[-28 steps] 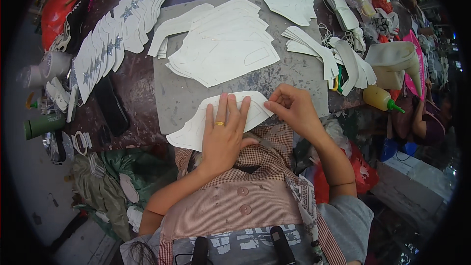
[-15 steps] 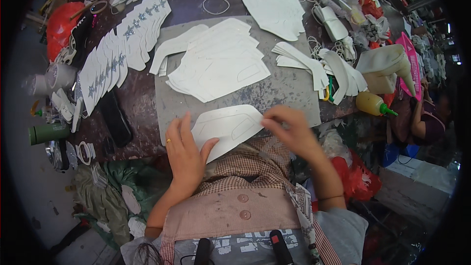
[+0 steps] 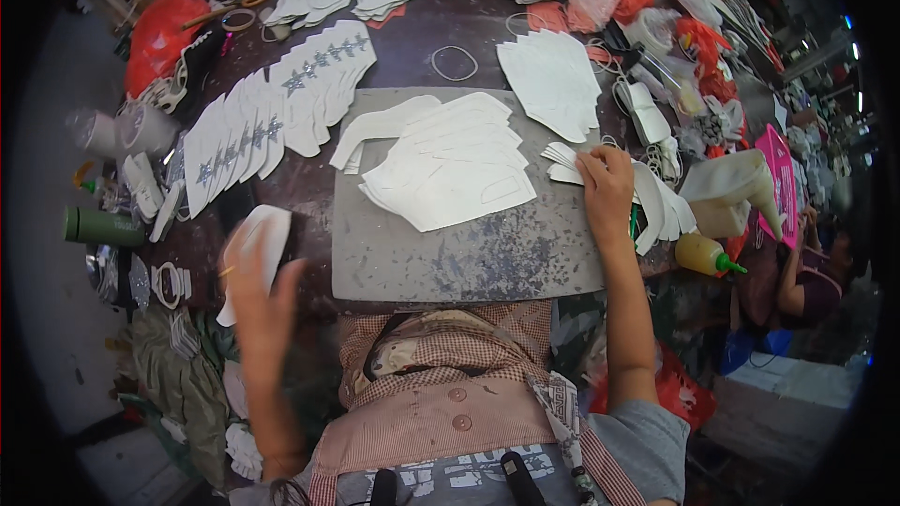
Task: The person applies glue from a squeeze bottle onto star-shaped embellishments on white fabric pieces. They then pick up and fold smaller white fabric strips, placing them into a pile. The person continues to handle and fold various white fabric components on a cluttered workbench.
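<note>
My left hand (image 3: 255,286), smeared by motion, is over a white shaped piece (image 3: 271,242) at the table's left front. Its thumb stands apart, and whether the fingers grip the piece is unclear. On the right, the bent fingers of my right hand (image 3: 609,189) are closed on the white curved strips (image 3: 561,156) at the mat's right edge. A fanned stack of white pieces with drawn outlines (image 3: 448,169) lies on the grey mat (image 3: 469,267). More curved strips (image 3: 375,127) lie at that stack's upper left.
Rows of white pieces with glittery stars (image 3: 314,75) spread along the left. Another white stack (image 3: 551,84) lies at the upper right. A yellow bottle with a green nozzle (image 3: 701,255) and a whitish container (image 3: 736,173) stand right; a green flask (image 3: 103,226) lies left.
The outlined white piece both hands were on at the mat's front edge is now off the mat at the left, under my left hand. My right hand has gone up and right to the strips.
</note>
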`<move>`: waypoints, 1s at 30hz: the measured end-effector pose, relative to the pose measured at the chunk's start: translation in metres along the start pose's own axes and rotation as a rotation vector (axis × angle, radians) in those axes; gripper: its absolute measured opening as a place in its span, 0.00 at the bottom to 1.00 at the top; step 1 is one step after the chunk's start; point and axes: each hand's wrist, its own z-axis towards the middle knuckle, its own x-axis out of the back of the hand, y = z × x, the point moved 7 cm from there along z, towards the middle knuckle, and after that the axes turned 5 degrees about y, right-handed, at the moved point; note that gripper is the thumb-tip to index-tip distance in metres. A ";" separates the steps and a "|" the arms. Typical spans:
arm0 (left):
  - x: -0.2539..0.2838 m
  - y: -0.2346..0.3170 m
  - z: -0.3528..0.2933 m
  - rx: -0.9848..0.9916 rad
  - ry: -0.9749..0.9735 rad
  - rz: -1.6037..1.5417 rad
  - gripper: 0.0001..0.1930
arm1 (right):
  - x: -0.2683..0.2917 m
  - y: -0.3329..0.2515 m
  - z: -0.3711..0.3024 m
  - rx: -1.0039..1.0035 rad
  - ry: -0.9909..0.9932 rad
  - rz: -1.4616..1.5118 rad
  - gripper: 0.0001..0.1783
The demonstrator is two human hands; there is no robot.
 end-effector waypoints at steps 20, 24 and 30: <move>-0.081 0.116 -0.093 -0.746 -0.182 -0.033 0.20 | 0.044 -0.090 -0.013 -0.659 -0.238 0.786 0.05; -0.085 0.100 -0.101 -0.572 -0.145 -0.144 0.30 | -0.013 -0.152 -0.021 -0.618 -0.823 0.869 0.08; -0.090 0.085 -0.100 -0.439 -0.216 -0.060 0.38 | -0.076 -0.175 -0.028 -0.445 -0.967 0.860 0.09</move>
